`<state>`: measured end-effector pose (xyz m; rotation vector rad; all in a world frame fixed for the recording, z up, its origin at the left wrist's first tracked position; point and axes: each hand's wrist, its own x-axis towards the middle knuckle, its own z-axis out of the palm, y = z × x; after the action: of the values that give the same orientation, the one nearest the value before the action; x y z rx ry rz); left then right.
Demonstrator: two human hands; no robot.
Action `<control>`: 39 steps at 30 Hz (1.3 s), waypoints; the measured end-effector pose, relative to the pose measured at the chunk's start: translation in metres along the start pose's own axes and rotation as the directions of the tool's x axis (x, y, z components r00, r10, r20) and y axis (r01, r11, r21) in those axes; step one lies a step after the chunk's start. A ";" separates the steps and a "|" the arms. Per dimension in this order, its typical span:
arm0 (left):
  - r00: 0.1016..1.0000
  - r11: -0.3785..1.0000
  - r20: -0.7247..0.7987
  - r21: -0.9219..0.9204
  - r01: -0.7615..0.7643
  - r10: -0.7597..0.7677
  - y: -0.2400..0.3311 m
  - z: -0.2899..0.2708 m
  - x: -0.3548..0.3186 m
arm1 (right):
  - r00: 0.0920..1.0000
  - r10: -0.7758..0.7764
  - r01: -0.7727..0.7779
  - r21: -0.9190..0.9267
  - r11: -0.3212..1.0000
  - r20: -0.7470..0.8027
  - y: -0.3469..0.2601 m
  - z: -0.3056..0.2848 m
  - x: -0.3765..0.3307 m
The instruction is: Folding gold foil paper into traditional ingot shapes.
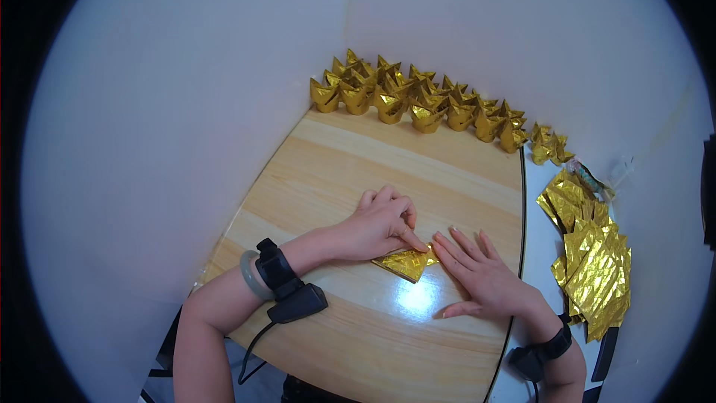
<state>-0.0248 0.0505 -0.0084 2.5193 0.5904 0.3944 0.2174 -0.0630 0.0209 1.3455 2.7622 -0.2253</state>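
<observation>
A folded piece of gold foil paper (405,265) lies on the wooden tabletop, one corner pointing toward me. My left hand (382,222) is bent over its upper edge, fingers curled and fingertips down on the foil; the palm hides part of the sheet. At the paper's right corner, my right hand (481,275) lies flat with fingers stretched out and thumb apart. Its fingertips are at or touching that corner, with nothing held.
Several gold folded foil ingots (426,113) stand in rows along the table's far edge, with a few more (548,143) to their right. Gold foil sheets (597,272) are stacked on a white surface at right. Pale walls enclose the table (321,168). Cabled black bands circle both wrists.
</observation>
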 end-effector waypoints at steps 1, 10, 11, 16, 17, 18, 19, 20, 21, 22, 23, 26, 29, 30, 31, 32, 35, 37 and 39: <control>1.000 1.000 -0.004 0.003 0.002 -0.002 0.000 -0.002 -0.001 | 1.000 -0.005 0.004 0.021 1.000 0.006 0.001 0.001 0.000; 0.989 0.990 -0.049 0.006 -0.139 0.140 0.001 -0.003 -0.002 | 0.997 0.081 -0.083 -0.107 0.991 -0.017 0.017 0.006 -0.001; 0.987 0.989 -0.056 0.026 -0.146 0.148 0.002 -0.004 -0.002 | 0.996 0.078 -0.084 -0.130 0.988 -0.052 0.016 0.008 0.000; 0.986 0.988 -0.065 0.044 -0.148 0.150 0.003 -0.005 -0.002 | 0.967 0.146 -0.127 0.100 0.987 -0.209 0.013 0.004 0.003; 0.981 0.985 -0.091 0.059 -0.164 0.169 0.004 -0.005 -0.002 | 0.962 0.117 -0.097 0.089 0.991 -0.247 0.011 0.000 0.004; 0.975 0.981 -0.116 0.076 -0.181 0.189 0.005 -0.005 -0.002 | 0.962 0.116 -0.096 0.090 0.991 -0.246 0.008 -0.003 0.004; 0.975 0.981 -0.115 0.075 -0.180 0.188 0.008 -0.005 -0.002 | 0.961 0.066 -0.025 0.157 0.987 -0.268 0.005 -0.006 0.005; 0.964 0.970 -0.141 0.126 -0.210 0.227 0.011 -0.005 -0.002 | 0.956 0.019 0.048 0.221 0.974 -0.293 0.003 -0.007 0.007; 0.950 0.955 -0.163 0.177 -0.238 0.267 0.013 -0.005 -0.001 | 0.956 0.019 0.048 0.222 0.974 -0.293 0.002 -0.007 0.008; 0.950 0.956 -0.162 0.174 -0.238 0.266 0.012 -0.003 0.000 | 0.959 -0.025 0.097 0.243 0.965 -0.283 0.000 -0.006 0.009; 0.956 0.962 -0.125 0.098 -0.253 0.264 0.010 -0.001 0.002 | 0.959 -0.070 0.146 0.265 0.953 -0.275 -0.001 -0.005 0.010; 0.967 0.969 -0.088 -0.048 -0.244 0.239 0.008 0.001 0.001 | 0.959 -0.060 0.134 0.258 0.957 -0.277 0.000 0.000 0.010; 0.972 0.965 -0.080 -0.128 -0.228 0.219 0.004 0.000 0.001 | 0.966 -0.031 0.092 0.227 0.970 -0.257 -0.004 -0.004 0.008; 0.972 0.963 -0.073 -0.139 -0.232 0.224 0.003 -0.001 0.001 | 0.966 -0.031 0.092 0.227 0.970 -0.258 -0.004 -0.004 0.007; 0.972 0.962 -0.071 -0.139 -0.233 0.225 0.001 0.000 0.001 | 0.965 -0.035 0.094 0.218 0.971 -0.261 -0.004 -0.004 0.007; 0.967 0.956 -0.088 -0.154 -0.249 0.237 0.000 0.000 0.002 | 0.963 -0.039 0.097 0.208 0.973 -0.265 -0.003 -0.005 0.007; 0.960 0.947 -0.114 -0.172 -0.272 0.255 0.000 0.001 0.002 | 0.961 -0.018 0.092 0.258 0.962 -0.277 -0.003 -0.007 0.006; 0.957 0.944 -0.123 -0.174 -0.280 0.261 0.000 0.001 0.002 | 0.955 -0.031 0.110 0.256 0.961 -0.294 -0.003 -0.008 0.006; 0.956 0.928 -0.157 -0.243 -0.282 0.249 -0.002 0.003 0.002 | 0.949 -0.046 0.129 0.252 0.959 -0.310 -0.003 -0.009 0.006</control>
<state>-0.0223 0.0518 -0.0120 2.3312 0.2189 0.6855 0.2110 -0.0586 0.0297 1.4213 3.1466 -0.4523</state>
